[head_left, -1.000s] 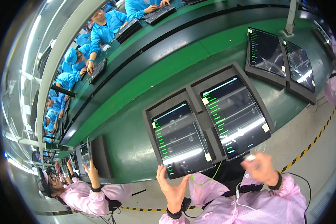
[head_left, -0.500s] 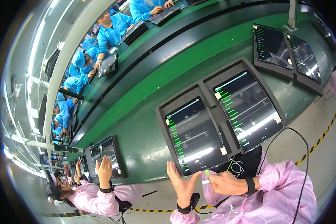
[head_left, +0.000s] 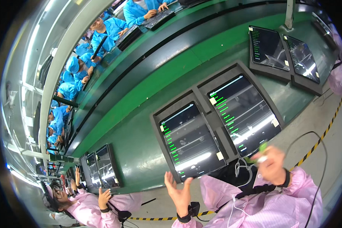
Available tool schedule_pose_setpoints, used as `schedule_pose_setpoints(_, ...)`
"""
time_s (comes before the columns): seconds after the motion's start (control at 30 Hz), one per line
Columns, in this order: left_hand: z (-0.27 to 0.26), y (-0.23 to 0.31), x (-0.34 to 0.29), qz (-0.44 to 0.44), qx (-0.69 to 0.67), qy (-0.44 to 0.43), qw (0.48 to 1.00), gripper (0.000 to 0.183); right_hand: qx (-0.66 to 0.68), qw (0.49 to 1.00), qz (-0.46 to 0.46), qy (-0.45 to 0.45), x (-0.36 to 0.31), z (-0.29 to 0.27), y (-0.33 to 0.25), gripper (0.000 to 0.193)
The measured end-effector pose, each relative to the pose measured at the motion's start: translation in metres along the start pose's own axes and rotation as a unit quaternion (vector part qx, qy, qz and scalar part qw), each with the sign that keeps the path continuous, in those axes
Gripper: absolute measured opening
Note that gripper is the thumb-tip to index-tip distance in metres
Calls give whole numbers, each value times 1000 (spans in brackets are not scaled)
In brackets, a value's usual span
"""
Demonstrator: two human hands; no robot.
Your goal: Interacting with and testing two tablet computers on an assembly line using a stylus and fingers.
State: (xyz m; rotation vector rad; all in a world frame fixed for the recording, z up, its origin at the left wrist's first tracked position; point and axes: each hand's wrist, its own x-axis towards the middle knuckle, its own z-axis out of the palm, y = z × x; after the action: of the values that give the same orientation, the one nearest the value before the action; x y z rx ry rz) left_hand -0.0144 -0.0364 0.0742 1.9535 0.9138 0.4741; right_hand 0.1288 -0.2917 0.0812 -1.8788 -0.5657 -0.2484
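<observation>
Two dark tablets, a left one (head_left: 193,142) and a right one (head_left: 247,114), lie screen up in a black foam tray (head_left: 223,140) on the green bench. Both show green lists and carry small pale stickers. My left hand (head_left: 179,193) is raised, palm up with fingers apart, just off the left tablet's near edge; it holds nothing. Smeared by motion, my right hand (head_left: 271,163) is closed on a small white-and-green piece, its kind unclear, near the right tablet's lower corner. A white cable (head_left: 250,175) loops beside that hand.
Another tray with two tablets (head_left: 269,49) sits at the far right. More tablets (head_left: 105,163) lie at the left, near a co-worker in pink (head_left: 91,209) with raised hands. Across a dark conveyor (head_left: 140,79), people in blue (head_left: 114,28) work. A black cable (head_left: 325,167) arcs at my right.
My right hand has moved right and up, away from my left hand, with the white-and-green piece. My left hand stays raised and open. The co-worker's nearer hand has lowered.
</observation>
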Motion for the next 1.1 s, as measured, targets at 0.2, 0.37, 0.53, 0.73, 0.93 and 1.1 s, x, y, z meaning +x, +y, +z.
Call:
schedule_pose_setpoints(0.2,-8,-16,8,-78,-16,-31,996,53,-228,921,276,153,20,-72,67,38)
schedule_pose_setpoints(0.37,-5,-9,11,-91,-41,-3,995,46,-71,942,283,165,15,-65,94,41)
schedule_pose_setpoints(0.53,-30,-50,42,-91,-29,136,986,37,-77,966,238,74,17,-13,63,28)
schedule_pose_setpoints(0.73,-107,-104,93,-116,-44,249,961,53,-71,992,43,-100,33,67,8,7)
schedule_pose_setpoints(0.93,-156,-111,119,-208,5,327,922,50,69,978,-8,-197,23,124,-9,17)
schedule_pose_setpoints(1.1,-78,23,125,125,-88,285,946,46,160,940,-47,-298,26,159,-1,9)
